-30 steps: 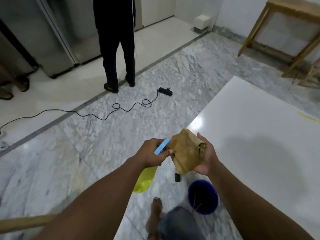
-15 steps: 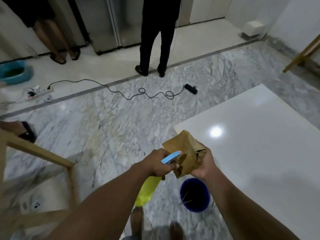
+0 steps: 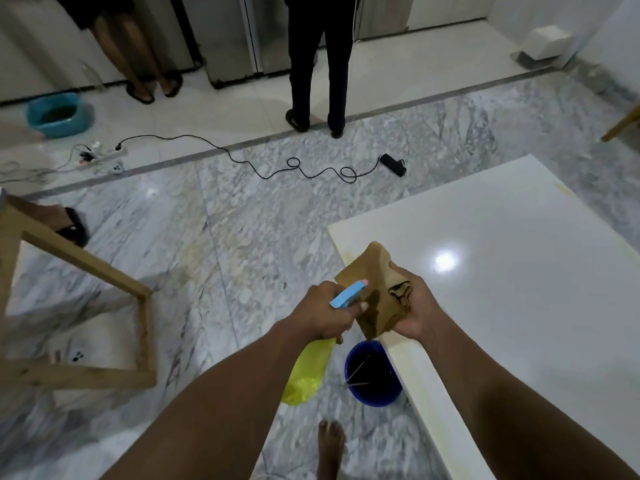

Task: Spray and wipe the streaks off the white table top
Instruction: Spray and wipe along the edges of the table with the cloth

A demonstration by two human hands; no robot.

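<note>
While both forearms reach in from the bottom of the frame, we see the left hand (image 3: 327, 311) curled round the neck of a yellow translucent plastic spray bottle (image 3: 308, 372) with a light-blue trigger head. The bottle's body hangs below the wrist. The nozzle end points right at a crumpled brown cloth (image 3: 375, 282); touching or just short of it, we cannot tell. The right hand (image 3: 414, 306) grips that cloth, fingers and thumb closed on the bunched part. A flatter corner sticks up toward frame centre.

Both hands sit low centre, over the left edge of the glossy white table top (image 3: 519, 271), which fills the right half of the frame. A ceiling light glares off it just right of the cloth. Yellowish streaks (image 3: 401, 351) run along its near-left edge, with more on the far edge at upper right.

On the grey marble floor (image 3: 225, 237):
- A round dark-blue bucket (image 3: 372, 374) stands partly under the table edge, just right of the bottle.
- A bare foot (image 3: 330, 445) shows at bottom centre.
- A light wooden frame (image 3: 86, 265) stands at left.
- A black cable (image 3: 277, 161) loops across upper centre to a black adapter (image 3: 393, 164).
- A white power strip (image 3: 107, 155) and a teal plastic basin (image 3: 59, 114) lie at upper left.

At the top, a person in dark trousers (image 3: 320, 64) stands at centre and a bare-legged person in sandals (image 3: 138, 46) at left.
</note>
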